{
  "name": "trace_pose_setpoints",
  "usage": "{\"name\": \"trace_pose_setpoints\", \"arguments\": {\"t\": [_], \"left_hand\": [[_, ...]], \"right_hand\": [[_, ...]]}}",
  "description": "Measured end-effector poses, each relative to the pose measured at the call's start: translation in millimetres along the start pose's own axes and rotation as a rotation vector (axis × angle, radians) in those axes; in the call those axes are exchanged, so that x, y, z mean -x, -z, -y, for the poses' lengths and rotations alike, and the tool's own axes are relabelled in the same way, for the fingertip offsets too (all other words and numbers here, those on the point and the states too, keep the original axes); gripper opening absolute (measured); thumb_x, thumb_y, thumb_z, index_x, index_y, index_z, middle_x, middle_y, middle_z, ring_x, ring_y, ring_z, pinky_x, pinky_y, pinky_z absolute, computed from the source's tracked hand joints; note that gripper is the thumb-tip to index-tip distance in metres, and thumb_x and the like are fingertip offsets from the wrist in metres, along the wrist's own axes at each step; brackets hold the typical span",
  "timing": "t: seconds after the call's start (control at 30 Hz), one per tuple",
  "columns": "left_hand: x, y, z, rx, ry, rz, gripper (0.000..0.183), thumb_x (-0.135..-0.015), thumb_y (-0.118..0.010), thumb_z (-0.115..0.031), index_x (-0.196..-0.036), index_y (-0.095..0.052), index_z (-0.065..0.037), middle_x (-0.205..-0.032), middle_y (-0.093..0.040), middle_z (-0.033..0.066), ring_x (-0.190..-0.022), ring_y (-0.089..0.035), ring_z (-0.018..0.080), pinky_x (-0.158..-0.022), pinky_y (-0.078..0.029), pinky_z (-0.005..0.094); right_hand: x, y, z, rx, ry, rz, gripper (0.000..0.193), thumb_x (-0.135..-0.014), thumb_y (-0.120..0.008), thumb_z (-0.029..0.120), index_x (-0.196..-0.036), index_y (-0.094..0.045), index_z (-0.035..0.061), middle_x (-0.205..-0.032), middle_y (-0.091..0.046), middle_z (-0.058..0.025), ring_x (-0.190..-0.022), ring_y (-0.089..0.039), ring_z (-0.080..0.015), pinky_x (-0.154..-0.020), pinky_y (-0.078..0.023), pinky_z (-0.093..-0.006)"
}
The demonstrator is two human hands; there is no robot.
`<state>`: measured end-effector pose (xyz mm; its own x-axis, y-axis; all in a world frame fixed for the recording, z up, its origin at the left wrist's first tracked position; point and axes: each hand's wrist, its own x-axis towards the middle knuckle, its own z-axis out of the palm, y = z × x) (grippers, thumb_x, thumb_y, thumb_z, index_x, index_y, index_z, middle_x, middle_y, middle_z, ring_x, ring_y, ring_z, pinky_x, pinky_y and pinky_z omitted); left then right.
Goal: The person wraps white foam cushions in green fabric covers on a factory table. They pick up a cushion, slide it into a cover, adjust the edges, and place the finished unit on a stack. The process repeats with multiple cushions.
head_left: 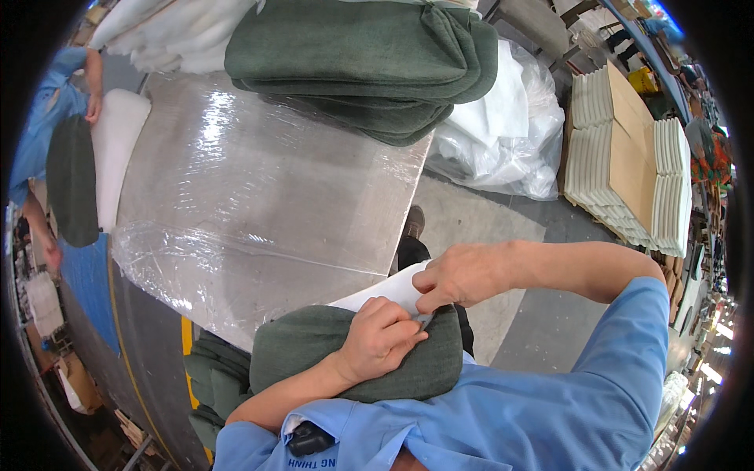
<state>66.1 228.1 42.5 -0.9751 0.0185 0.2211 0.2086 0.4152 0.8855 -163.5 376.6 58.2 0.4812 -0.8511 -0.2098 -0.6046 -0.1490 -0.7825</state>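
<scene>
A dark green fabric cushion cover (306, 345) lies against my body, with a white foam pad (377, 290) showing beyond its far edge. My left hand (382, 337) rests over the cover, its fingers closed on the fabric near the opening. Just to the right, my right hand (465, 275) is curled at the cover's far right corner, where pad and fabric meet. Its fingers are bent together on the edge; the fingertips are partly hidden.
Ahead stands a plastic-wrapped table (259, 196) with stacked green cushions (353, 55). White pads (181, 35) lie far left. A bag of white material (503, 133) and stacked boards (613, 157) stand right. At left, another person (51, 118) handles a green cushion (72, 180).
</scene>
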Motion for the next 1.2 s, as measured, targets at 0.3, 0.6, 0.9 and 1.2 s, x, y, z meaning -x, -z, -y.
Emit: {"name": "trace_pose_setpoints", "arguments": {"t": [0.3,0.6,0.9,1.2], "left_hand": [[0,-10,2,-0.001,0.085,-0.061,0.019,-0.088,-0.083,-0.010,-0.098,-0.068,-0.005,-0.100,-0.070,0.0098,-0.091,-0.064,0.0306,-0.078,-0.052,0.0435],[-36,3,19,0.272,0.730,0.164,0.031,-0.101,-0.075,-0.027,-0.108,-0.068,0.003,-0.097,-0.074,0.0166,-0.086,-0.070,0.0259,-0.081,-0.054,0.0383],[-71,13,31,0.686,1.027,0.490,0.029,-0.099,-0.078,-0.020,-0.118,-0.077,0.002,-0.101,-0.074,0.0007,-0.093,-0.065,0.0073,-0.082,-0.054,0.0273],[-58,6,11,0.445,0.948,0.305,0.012,-0.096,-0.076,-0.012,-0.101,-0.075,-0.001,-0.089,-0.075,0.0015,-0.082,-0.066,0.0092,-0.075,-0.054,0.0305]], "right_hand": [[11,1,7,-0.243,-0.291,-0.105,0.017,-0.097,-0.068,0.011,-0.114,-0.068,0.0102,-0.106,-0.072,-0.0109,-0.097,-0.072,-0.0333,-0.081,-0.055,-0.0470],[31,-48,8,-0.985,-0.632,-0.477,0.016,-0.101,-0.075,0.012,-0.112,-0.076,0.0012,-0.094,-0.076,-0.0059,-0.083,-0.072,-0.0124,-0.075,-0.058,-0.0305],[18,-118,44,-1.291,-0.550,-1.126,0.013,-0.102,-0.076,0.008,-0.111,-0.077,-0.0005,-0.103,-0.076,-0.0052,-0.091,-0.071,-0.0119,-0.080,-0.059,-0.0296],[17,-112,81,-0.610,-0.561,-1.141,0.015,-0.103,-0.072,0.012,-0.111,-0.079,0.0014,-0.111,-0.069,-0.0121,-0.091,-0.072,-0.0251,-0.080,-0.058,-0.0368]]}}
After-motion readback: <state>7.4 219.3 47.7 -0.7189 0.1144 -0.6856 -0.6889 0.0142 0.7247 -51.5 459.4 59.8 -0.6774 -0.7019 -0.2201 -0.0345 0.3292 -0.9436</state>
